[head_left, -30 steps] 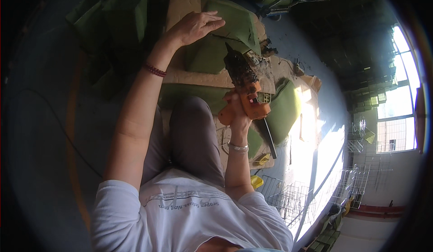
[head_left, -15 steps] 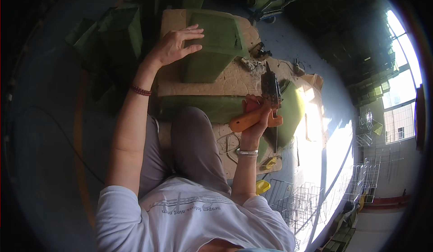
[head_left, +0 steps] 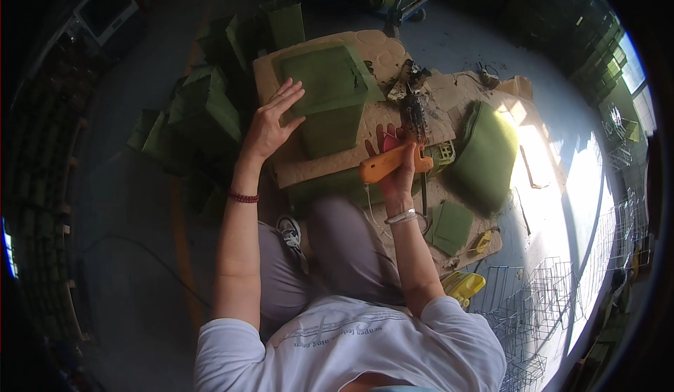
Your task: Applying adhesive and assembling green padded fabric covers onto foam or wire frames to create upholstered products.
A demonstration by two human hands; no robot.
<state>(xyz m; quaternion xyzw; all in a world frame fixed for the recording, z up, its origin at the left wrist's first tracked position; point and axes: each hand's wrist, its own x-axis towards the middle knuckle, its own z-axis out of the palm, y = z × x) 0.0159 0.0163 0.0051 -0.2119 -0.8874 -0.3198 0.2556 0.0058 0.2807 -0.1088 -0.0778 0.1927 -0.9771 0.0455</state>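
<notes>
Cardboard: tan, smudged
Green piece: lies on the cardboard
Orange tool: right of the piece, front blackened
Left hand: fingers spread, at the piece's left edge; contact unclear
Right hand: gripping the tool's handle

The left forearm extends forward; the left hand points its straightened fingers forward and to the right, thumb apart. The right forearm angles forward and inward; the right hand forms a grip.
</notes>
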